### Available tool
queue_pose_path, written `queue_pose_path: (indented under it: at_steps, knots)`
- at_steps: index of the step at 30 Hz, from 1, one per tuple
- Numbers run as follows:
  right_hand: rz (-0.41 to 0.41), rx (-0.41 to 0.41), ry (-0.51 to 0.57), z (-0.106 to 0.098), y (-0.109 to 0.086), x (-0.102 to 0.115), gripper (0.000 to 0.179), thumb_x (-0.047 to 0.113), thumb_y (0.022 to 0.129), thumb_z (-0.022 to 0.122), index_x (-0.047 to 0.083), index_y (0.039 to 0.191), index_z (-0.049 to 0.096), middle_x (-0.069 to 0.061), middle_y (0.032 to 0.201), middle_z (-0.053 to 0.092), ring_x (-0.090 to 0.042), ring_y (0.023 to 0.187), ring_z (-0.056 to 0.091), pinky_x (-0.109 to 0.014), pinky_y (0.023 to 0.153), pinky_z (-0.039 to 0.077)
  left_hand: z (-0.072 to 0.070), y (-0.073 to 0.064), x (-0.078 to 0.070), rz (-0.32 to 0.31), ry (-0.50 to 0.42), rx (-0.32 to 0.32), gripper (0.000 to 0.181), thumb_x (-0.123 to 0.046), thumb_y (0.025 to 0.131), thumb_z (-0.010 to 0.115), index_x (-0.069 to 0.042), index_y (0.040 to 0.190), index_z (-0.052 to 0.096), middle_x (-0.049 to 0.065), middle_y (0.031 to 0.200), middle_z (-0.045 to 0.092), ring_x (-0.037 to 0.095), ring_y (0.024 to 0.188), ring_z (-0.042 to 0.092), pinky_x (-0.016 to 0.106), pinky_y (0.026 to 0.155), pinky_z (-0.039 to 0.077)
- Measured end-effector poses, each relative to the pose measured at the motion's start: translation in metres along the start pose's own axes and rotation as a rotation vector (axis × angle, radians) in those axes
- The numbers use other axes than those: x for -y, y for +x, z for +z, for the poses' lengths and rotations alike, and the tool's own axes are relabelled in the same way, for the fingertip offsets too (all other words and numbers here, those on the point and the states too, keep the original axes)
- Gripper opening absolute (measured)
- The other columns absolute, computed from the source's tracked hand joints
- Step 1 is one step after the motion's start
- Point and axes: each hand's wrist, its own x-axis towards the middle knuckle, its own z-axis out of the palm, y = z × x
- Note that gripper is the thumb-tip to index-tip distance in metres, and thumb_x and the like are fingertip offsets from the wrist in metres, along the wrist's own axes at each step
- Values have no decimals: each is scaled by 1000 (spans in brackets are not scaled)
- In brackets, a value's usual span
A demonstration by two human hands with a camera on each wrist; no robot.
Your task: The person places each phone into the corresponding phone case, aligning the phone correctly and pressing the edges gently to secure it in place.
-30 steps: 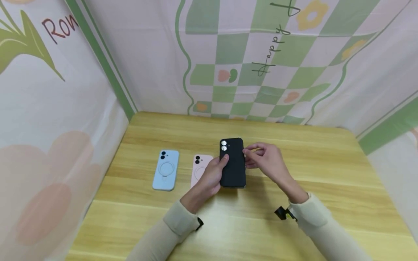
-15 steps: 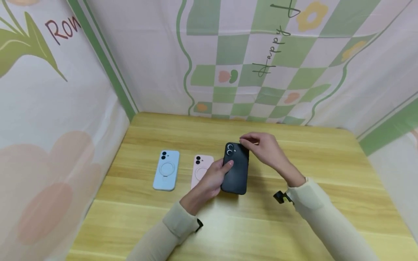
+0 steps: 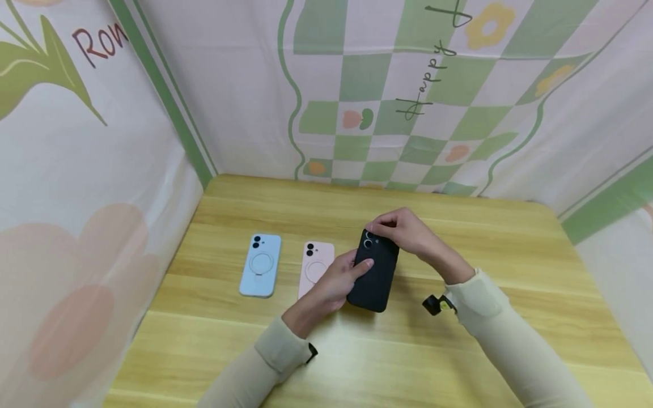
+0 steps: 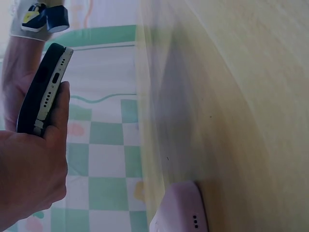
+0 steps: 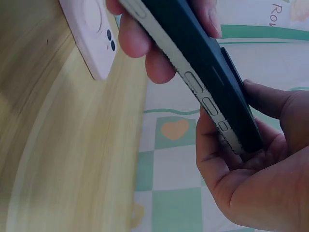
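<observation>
A phone with a black back cover [image 3: 374, 277] is held tilted above the table. In the right wrist view, its pale side frame with buttons [image 5: 210, 105] shows along the edge of the black cover. My left hand [image 3: 336, 280] grips it from the left side, thumb across the back and fingers underneath. At the camera end, my right hand [image 3: 403, 229] pinches the top edge between thumb and curled fingers. In the left wrist view, the phone's bottom edge [image 4: 54, 79] shows a charging port and small holes. Close to my left hand lies a pink phone [image 3: 317, 263], partly hidden by that hand.
A light blue phone [image 3: 260, 266] with a ring on its back lies left of the pink one. The wooden table [image 3: 459, 362] meets a patterned cloth wall [image 3: 245, 113] at its back.
The black-backed phone has tilted clockwise and shifted slightly right and toward me in my left hand. My right hand has moved from its right edge to the top camera corner.
</observation>
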Motion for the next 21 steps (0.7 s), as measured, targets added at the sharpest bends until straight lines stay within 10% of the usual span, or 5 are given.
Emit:
queue_pose_path:
  at_steps: [21]
  knots:
    - [88,-34,138,-3,-8,-12,29,25,102,74,-2,105,82,-8,94,80,-16,77,72,-29,70,64,-1,-4,-3,27,10,-43,36,-15,112,53,1,145,56,19,128,70,30,115,71,44,95,63]
